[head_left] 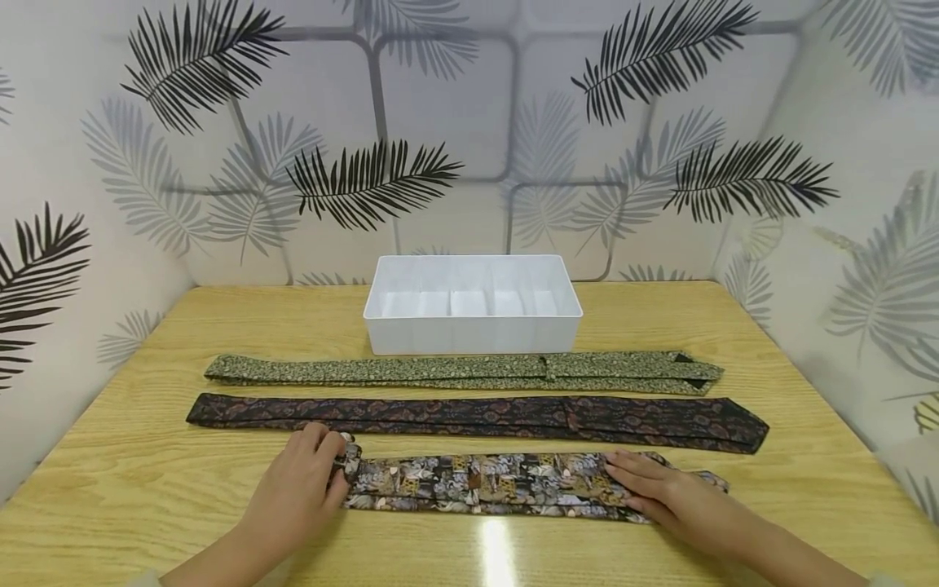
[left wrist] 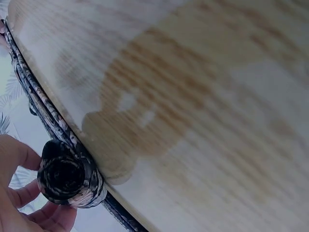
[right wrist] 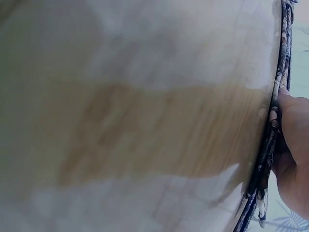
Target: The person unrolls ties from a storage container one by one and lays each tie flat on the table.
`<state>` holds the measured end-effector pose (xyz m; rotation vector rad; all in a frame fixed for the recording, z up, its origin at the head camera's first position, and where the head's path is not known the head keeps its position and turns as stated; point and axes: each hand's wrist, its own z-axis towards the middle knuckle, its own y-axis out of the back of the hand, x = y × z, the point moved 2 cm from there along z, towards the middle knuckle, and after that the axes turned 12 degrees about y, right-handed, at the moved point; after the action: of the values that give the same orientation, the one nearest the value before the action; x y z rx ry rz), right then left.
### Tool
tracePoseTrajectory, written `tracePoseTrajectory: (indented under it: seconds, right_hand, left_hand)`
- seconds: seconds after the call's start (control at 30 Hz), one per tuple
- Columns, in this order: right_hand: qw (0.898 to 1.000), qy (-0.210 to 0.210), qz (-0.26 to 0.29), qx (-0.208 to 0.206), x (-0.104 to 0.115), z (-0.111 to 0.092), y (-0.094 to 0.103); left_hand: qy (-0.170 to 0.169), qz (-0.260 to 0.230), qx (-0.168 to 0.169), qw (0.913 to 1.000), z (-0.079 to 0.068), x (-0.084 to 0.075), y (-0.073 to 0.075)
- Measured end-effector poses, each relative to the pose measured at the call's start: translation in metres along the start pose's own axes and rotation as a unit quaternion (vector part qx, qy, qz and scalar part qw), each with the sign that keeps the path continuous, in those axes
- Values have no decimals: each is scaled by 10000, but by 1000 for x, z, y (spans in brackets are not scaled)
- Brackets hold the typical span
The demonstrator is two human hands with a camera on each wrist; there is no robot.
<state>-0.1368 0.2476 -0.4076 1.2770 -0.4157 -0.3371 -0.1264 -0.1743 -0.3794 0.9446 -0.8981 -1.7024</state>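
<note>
A patterned necktie (head_left: 506, 481) with a busy brown, grey and white print lies folded lengthwise across the near part of the table. Its left end is wound into a roll (left wrist: 65, 174), whose spiral shows in the left wrist view. My left hand (head_left: 299, 481) holds that roll, fingers and thumb curved around it. On the tie's right part rests my right hand (head_left: 678, 497), fingers extended over the cloth. The tie's pointed tip shows beyond the right hand. In the right wrist view, the thumb side of that hand (right wrist: 294, 150) touches the tie's edge.
Behind lie a dark red paisley necktie (head_left: 469, 416) and a green floral necktie (head_left: 440, 371), both stretched out sideways. A white box (head_left: 473, 334) with several compartments stands at the back of the wooden table (head_left: 132, 456). Leaf-patterned sheeting (head_left: 455, 220) surrounds the table.
</note>
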Motion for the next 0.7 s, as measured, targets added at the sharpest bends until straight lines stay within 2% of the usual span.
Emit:
tracePoseTrajectory:
  seconds: [0.23,0.7]
  right_hand:
    - [9999,91,37,-74,-3,-4,2]
    - [9997,110,178,-137,-7,-11,3]
  left_hand:
    - [-29,166,86,9998,2,1,0]
    - [175,129,191,9996,2,3,0]
